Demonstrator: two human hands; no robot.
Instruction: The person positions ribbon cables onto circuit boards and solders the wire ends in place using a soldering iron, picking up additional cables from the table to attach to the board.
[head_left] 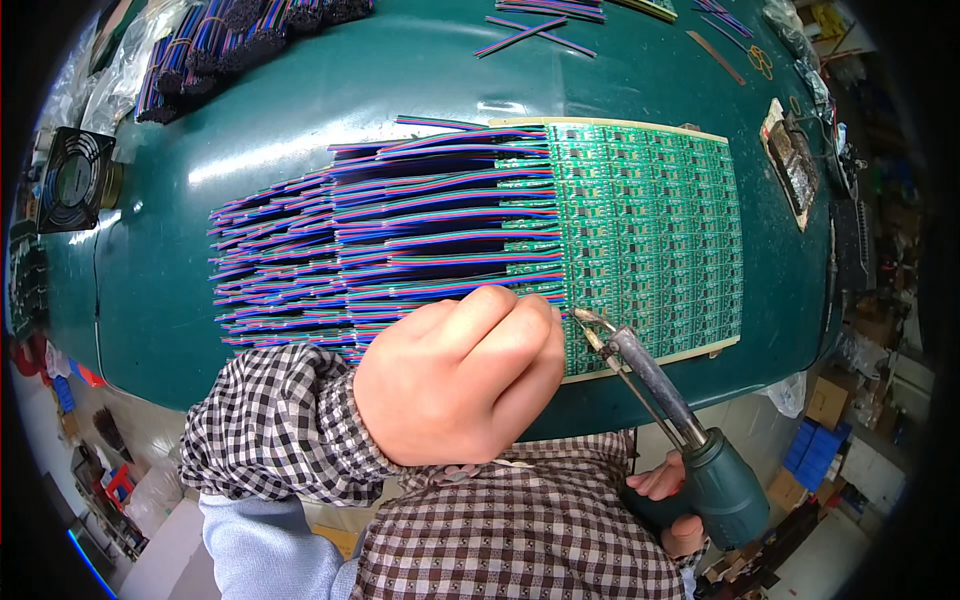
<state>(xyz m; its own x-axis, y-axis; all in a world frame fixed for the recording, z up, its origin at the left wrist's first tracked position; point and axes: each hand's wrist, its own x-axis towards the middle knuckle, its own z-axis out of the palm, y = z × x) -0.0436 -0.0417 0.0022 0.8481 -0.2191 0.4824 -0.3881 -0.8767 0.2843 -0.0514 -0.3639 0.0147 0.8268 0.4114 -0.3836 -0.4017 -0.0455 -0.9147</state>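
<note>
A large panel of green circuit boards point(645, 215) lies on the table, its many small sections in rows. Flat multicoloured ribbon wires point(435, 215) run leftward from its left side in stacked rows. My left hand point(462, 375) is closed in a pinch over the lowest rows at the panel's left part; its fingertips are partly hidden, with a ribbon wire at them. Wrapped round the handle of a green soldering gun point(725, 490), my right hand point(668, 490) is partly covered by the tool. The gun's metal tip meets the panel area just right of my left fingertips.
Bundles of ribbon wire point(235, 45) lie at the back left of the green table point(400, 85). A black fan point(77, 180) stands at the left edge. Loose wires point(535, 35) lie at the back, and a tray with dark residue point(790, 160) is at the right.
</note>
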